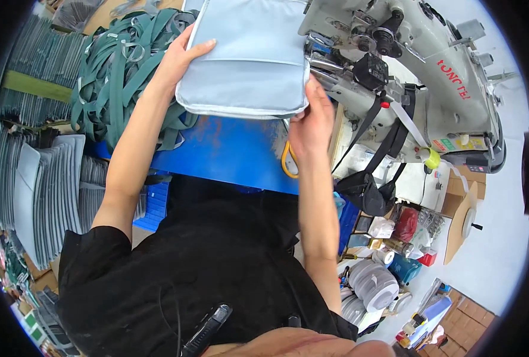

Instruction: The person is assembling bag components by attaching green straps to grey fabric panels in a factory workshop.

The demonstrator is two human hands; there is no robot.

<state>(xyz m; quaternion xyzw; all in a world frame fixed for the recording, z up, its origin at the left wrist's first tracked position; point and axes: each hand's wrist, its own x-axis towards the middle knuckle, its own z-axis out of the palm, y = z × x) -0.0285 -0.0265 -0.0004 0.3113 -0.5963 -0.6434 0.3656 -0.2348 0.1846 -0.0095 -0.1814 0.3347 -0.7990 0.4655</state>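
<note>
My left hand (pixel 176 61) grips the pale grey fabric piece (pixel 243 84) at its left edge, and my right hand (pixel 315 124) pinches its lower right corner. The piece is over the blue tabletop (pixel 222 146), just beside the sewing machine (pixel 437 65). If I pull unevenly, its edge could, I think, pucker or catch there.

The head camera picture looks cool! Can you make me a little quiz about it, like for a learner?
1. True or false: only the left grip touches the pale blue-grey, round-cornered fabric piece.

2. Where is the bulky off-white metal sewing machine in the picture?
A) left of the piece
B) right of the piece
C) straight below the piece

3. What lies in a tangled heap left of the piece?

Key:
1. False; the right grip touches it too.
2. B
3. Long, flat green fabric straps.
</note>
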